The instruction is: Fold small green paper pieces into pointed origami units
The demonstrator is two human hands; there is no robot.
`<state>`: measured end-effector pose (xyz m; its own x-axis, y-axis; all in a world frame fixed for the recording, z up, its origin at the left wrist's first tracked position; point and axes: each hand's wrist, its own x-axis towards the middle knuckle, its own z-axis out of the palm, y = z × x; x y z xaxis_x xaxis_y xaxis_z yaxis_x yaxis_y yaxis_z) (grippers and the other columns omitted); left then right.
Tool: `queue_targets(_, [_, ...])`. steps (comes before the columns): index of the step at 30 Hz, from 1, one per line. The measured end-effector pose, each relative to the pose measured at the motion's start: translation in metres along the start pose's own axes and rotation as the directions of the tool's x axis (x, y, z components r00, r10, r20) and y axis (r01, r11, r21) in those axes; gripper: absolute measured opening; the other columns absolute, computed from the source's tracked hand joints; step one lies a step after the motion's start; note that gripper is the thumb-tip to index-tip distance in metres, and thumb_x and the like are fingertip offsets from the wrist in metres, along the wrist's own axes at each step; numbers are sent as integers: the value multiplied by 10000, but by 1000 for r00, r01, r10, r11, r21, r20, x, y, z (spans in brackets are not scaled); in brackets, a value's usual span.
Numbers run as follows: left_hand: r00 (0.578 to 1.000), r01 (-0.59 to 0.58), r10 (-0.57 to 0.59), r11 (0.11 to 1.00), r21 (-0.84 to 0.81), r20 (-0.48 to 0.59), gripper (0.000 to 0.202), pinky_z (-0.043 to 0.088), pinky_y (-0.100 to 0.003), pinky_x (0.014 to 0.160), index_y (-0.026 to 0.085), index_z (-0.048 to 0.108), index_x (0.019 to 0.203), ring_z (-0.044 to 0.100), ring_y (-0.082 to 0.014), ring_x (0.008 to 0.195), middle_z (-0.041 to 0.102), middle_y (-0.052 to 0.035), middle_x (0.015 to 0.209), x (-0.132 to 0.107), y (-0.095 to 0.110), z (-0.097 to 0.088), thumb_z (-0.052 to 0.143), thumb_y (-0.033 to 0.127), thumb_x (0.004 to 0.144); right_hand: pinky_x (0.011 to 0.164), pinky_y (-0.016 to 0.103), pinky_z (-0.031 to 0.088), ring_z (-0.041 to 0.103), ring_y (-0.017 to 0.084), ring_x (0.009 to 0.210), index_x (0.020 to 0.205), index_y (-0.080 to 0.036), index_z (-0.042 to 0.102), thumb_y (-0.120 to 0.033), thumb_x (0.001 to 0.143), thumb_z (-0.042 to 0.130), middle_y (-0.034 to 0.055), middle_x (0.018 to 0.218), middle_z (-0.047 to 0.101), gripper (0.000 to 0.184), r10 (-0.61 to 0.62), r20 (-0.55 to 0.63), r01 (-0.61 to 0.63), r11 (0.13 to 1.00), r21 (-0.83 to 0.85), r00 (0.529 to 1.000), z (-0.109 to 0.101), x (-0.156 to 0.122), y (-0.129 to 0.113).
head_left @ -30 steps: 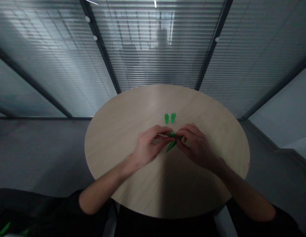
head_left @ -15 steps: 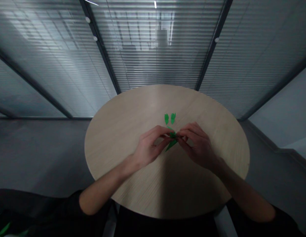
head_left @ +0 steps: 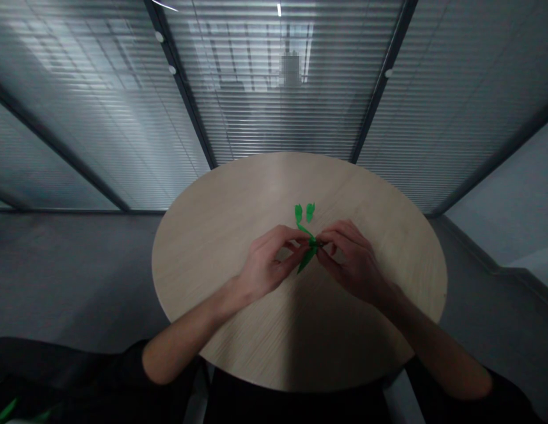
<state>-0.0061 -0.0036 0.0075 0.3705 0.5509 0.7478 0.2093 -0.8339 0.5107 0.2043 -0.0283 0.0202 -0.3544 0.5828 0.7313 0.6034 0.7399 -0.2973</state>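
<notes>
My left hand pinches a thin green leaf-like piece between thumb and fingers, over the middle of the table. From the other side, the fingertips of my right hand close on the same piece. Its pointed end hangs down toward me, and a narrow curved strip sticks out above the fingers. The part between my fingertips is bunched and mostly hidden. Just beyond my hands, two small green pieces lie side by side, a left one and a right one. Their exact kind is not clear.
The round wooden table has its near edge close to my body. Behind it stands a glass partition with blinds and dark frames. More green leaf-like pieces show at the lower left corner, partly cut off.
The green piece has turned slightly in my fingers. Its upper strip now shows longer and curves up toward the left small piece. Both hands have barely moved.
</notes>
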Motion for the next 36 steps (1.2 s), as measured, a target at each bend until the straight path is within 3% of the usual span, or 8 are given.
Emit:
queue_targets(18, [997, -76, 76, 997, 7, 24, 161, 628, -263, 716, 184, 655, 1139, 712, -152, 840, 728, -65, 1006, -1, 0, 0, 662, 177, 978, 705, 343, 457, 567, 189, 771, 935, -231, 628, -138, 931, 652, 14, 836, 648, 96, -44, -77, 45, 999, 17, 996, 1, 1, -3])
queue_targets(29, [1000, -23, 23, 999, -35, -2, 193, 633, -244, 729, 169, 645, 1157, 731, -138, 836, 746, -67, 1028, -2, -1, 1, 681, 180, 968, 703, 335, 452, 578, 190, 776, 937, -226, 648, -138, 910, 658, 18, 852, 656, 93, 0, -68, 4, 999, 53, 998, 0, 2, -3])
queue_targets(36, [1000, 14, -12, 999, -51, 27, 198, 642, -248, 735, 173, 645, 1160, 744, -137, 833, 755, -71, 1049, -3, 1, 1, 683, 176, 966, 700, 327, 443, 544, 170, 727, 919, -222, 632, -113, 892, 672, 2, 817, 643, 118, -35, -77, 39, 998, 42, 996, -1, 1, -3])
